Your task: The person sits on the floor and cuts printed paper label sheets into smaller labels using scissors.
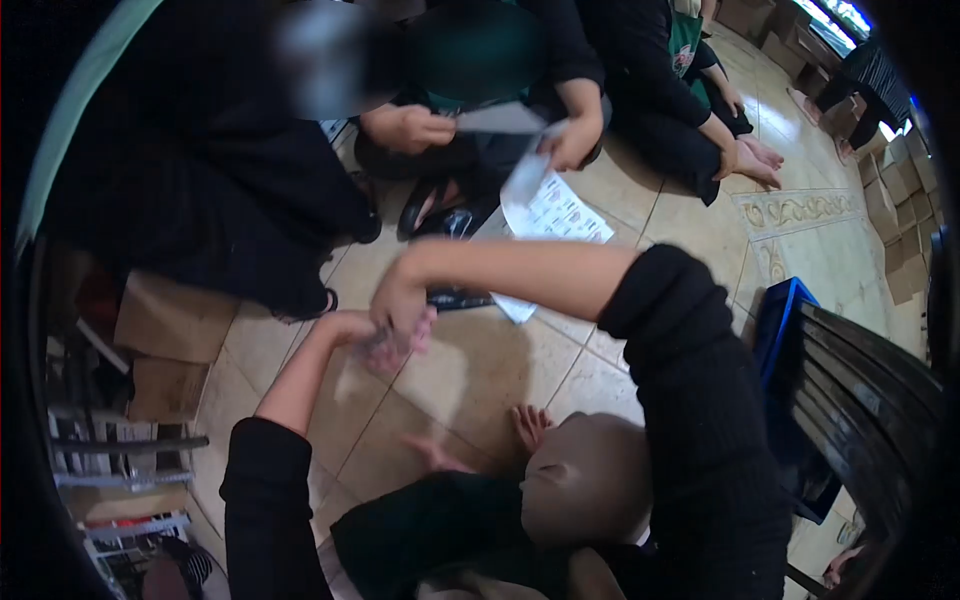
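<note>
My two hands meet above the tiled floor, in the middle left of the head view. My right hand (402,298) bends down from the wrist and overlaps my left hand (362,332). Motion smears the fingers of both, so I cannot make out whether they grip anything. A faint pale blur (355,385) hangs just below them; its kind is unclear. Printed white sheets (560,215) lie on the floor beyond my right forearm. Across from me, another person's hands (415,128) hold up a sheet of paper (500,118).
Dark-clothed people sit around the floor, with sandals (425,205) near the papers. Cardboard boxes (175,320) stand left, and more boxes (905,190) far right. A blue crate (775,330) sits beside dark slats (860,380). Dark green cloth (440,530) and bare toes (530,425) show below.
</note>
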The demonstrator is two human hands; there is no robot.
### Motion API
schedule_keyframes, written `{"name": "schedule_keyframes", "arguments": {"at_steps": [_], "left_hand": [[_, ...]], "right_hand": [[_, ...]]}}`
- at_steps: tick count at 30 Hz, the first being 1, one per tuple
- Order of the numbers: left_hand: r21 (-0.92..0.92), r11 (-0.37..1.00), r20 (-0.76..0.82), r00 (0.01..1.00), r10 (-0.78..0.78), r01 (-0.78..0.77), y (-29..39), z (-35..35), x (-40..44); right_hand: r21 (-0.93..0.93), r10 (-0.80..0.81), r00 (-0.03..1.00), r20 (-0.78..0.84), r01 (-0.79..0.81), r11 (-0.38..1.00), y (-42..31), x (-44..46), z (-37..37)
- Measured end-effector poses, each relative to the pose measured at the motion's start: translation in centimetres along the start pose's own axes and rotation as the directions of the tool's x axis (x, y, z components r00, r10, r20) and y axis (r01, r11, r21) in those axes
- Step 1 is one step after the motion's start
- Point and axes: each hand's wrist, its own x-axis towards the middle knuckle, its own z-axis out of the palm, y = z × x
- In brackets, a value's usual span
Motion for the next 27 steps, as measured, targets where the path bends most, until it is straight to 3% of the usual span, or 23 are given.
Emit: {"name": "schedule_keyframes", "arguments": {"at_steps": [1, 2, 3, 4, 5, 6, 7, 8, 9, 10, 11, 12, 13, 14, 15, 17, 18, 20, 23, 25, 27], "left_hand": [[0.026, 0.999, -0.012, 0.999, 0.039, -0.039, 1.7, 2.5, -2.1], [-0.077, 0.995, -0.163, 0.985, 0.053, -0.066, 3.4, 6.0, -3.6], [-0.164, 0.981, -0.307, 0.95, 0.053, -0.107, 3.6, 8.0, -4.8], [-0.17, 0.978, -0.306, 0.95, 0.06, -0.117, 1.0, 10.1, -3.8], [-0.198, 0.9, -0.374, 0.879, 0.296, -0.388, -3.3, 13.5, -3.0], [-0.164, 0.782, -0.423, 0.759, 0.496, -0.602, -4.8, 13.9, -2.9], [0.112, 0.893, -0.387, 0.808, 0.443, -0.436, -5.9, 13.9, -4.3], [0.093, 0.899, -0.437, 0.794, 0.423, -0.428, -7.7, 12.8, -6.4], [0.054, 0.903, -0.472, 0.787, 0.398, -0.426, -11.0, 10.1, -8.7], [0.098, 0.908, -0.55, 0.738, 0.391, -0.408, -12.0, 8.6, -12.8], [0.191, 0.908, -0.656, 0.639, 0.401, -0.373, -11.2, 7.9, -18.4], [0.268, 0.905, -0.749, 0.52, 0.411, -0.33, -10.5, 7.3, -24.2], [0.313, 0.905, -0.829, 0.381, 0.409, -0.289, -9.9, 8.0, -29.3], [0.443, 0.836, -0.844, 0.164, 0.51, -0.324, -10.5, 8.9, -33.0], [0.323, 0.888, -0.909, 0.155, 0.388, -0.328, -9.7, 10.7, -37.2], [0.353, 0.838, -0.935, -0.129, 0.33, -0.417, -9.8, 12.5, -41.2], [0.394, 0.829, -0.917, -0.22, 0.331, -0.396, -9.3, 14.5, -42.5], [0.478, 0.818, -0.867, -0.319, 0.382, -0.32, -9.8, 16.4, -44.2], [0.435, 0.824, -0.884, -0.345, 0.315, -0.363, -11.0, 19.5, -42.8], [0.41, 0.815, -0.903, -0.307, 0.3, -0.409, -14.4, 19.9, -40.2], [0.486, 0.788, -0.859, -0.374, 0.35, -0.378, -19.4, 21.1, -33.9]], "right_hand": [[-0.095, 0.141, 0.987, -0.071, -0.148, 0.984, -0.5, -0.5, -0.8], [-0.115, 0.218, 0.962, -0.164, -0.238, 0.964, -3.2, -3.1, -0.7], [-0.061, 0.242, 0.941, -0.237, -0.263, 0.963, -3.5, -3.5, -0.6], [-0.044, 0.309, 0.881, -0.359, -0.347, 0.937, -4.3, -4.1, 0.2], [0.005, 0.288, 0.868, -0.406, -0.313, 0.95, -4.6, -4.7, 1.7], [-0.087, 0.299, 0.843, -0.448, -0.374, 0.923, -6.8, -6.1, 3.3], [-0.081, 0.277, 0.837, -0.472, -0.354, 0.932, -6.4, -6.6, 5.1], [-0.139, 0.365, 0.806, -0.466, -0.473, 0.87, -8.2, -7.8, 6.7], [-0.015, 0.394, 0.808, -0.438, -0.445, 0.895, -7.7, -7.8, 7.5], [0.088, 0.415, 0.746, -0.521, -0.437, 0.895, -6.9, -8.8, 9.1], [0.244, 0.456, 0.607, -0.65, -0.401, 0.883, -4.8, -9.9, 12.0], [0.334, 0.473, 0.445, -0.76, -0.357, 0.872, -3.1, -11.0, 15.7], [0.387, 0.529, 0.247, -0.812, -0.45, 0.804, 2.0, -11.3, 20.3], [0.468, 0.581, 0.092, -0.809, -0.499, 0.729, 5.1, -12.1, 24.2], [0.561, 0.632, -0.047, -0.773, -0.516, 0.647, 7.5, -12.9, 28.2], [0.716, 0.703, -0.248, -0.667, -0.473, 0.513, 12.3, -14.1, 35.5], [0.763, 0.716, -0.313, -0.623, -0.442, 0.471, 13.3, -14.2, 38.1], [0.825, 0.731, -0.398, -0.555, -0.377, 0.421, 15.5, -13.8, 42.4], [0.855, 0.715, -0.469, -0.518, -0.302, 0.422, 17.6, -12.4, 46.2], [0.858, 0.701, -0.496, -0.513, -0.26, 0.443, 18.5, -11.2, 48.0], [0.842, 0.668, -0.521, -0.531, -0.24, 0.483, 20.1, -10.0, 49.7]]}}
